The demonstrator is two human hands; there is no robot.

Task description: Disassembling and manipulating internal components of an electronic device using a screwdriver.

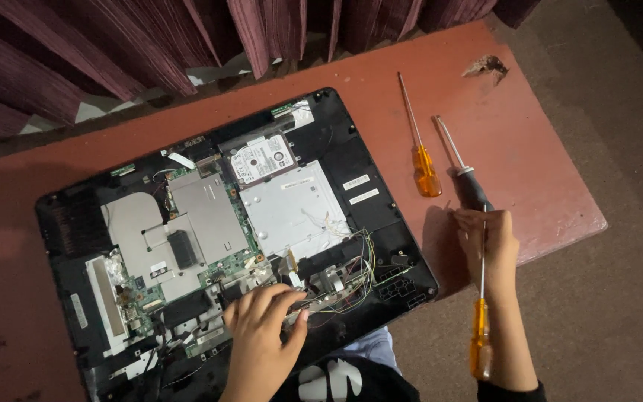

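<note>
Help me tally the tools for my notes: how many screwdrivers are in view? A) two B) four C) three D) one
C: an orange-handled screwdriver and a black-handled screwdriver lie on the red table, and a second orange-handled one runs along the right hand and wrist.

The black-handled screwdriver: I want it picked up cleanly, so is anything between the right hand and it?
Nothing visible: the right hand already touches the black-handled screwdriver, while an orange-handled screwdriver lies along that hand and forearm.
</note>
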